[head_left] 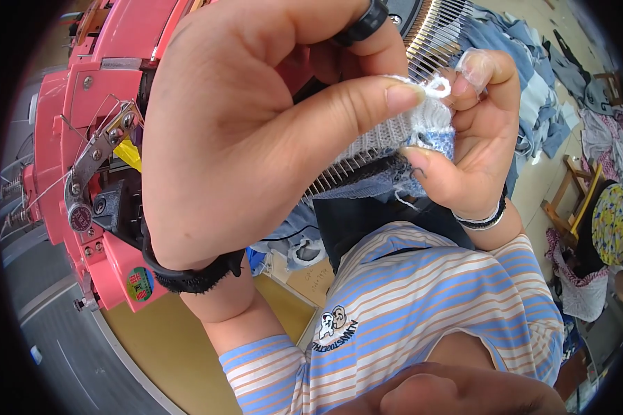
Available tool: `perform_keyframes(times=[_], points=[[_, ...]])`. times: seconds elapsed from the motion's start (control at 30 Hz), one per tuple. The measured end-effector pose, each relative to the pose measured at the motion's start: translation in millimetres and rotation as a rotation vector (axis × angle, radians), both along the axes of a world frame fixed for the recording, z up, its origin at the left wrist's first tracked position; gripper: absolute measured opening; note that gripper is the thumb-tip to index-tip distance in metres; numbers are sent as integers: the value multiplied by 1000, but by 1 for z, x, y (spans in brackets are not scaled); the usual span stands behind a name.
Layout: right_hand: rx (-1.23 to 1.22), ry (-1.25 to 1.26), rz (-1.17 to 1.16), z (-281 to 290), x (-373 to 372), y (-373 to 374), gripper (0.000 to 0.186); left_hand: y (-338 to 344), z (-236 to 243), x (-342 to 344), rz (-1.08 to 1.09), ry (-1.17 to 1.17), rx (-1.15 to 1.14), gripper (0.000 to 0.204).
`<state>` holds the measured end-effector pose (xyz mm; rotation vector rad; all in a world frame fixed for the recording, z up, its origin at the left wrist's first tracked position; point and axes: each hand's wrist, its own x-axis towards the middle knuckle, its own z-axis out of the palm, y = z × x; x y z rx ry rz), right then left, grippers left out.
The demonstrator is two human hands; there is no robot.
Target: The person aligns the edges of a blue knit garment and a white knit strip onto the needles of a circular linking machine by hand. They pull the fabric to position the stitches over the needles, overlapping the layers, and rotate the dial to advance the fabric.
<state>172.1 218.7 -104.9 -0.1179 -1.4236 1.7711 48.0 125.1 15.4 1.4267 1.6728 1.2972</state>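
My left hand [221, 145], large in the view, pinches the upper edge of a knitted piece [432, 121] between thumb and fingers. The piece is white and grey ribbing with a blue flecked part. A small loop of white yarn [438, 87] stands up by the thumb tip. On the right, my right hand [484, 138] grips the blue and white side of the knit, thumb below and fingers behind. Clear tape wraps one of its fingertips. The knit lies along a curved row of thin metal needles [432, 34], partly hidden by my left hand.
A pink machine [104, 62] with a metal arm [93, 155] and wire guides fills the left. Blue-grey fabric [526, 76] is heaped at the upper right. A wooden stool [574, 197] and patterned cloths [612, 221] stand at the right.
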Motion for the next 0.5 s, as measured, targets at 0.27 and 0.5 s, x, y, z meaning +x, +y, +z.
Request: perform_keyframes(times=[0.27, 0.5], points=[[76, 276, 255, 7, -8, 0, 65, -4, 0, 2, 38, -74, 52, 13], [74, 230, 166, 6, -9, -1, 62, -2, 1, 3, 53, -26, 18, 17]])
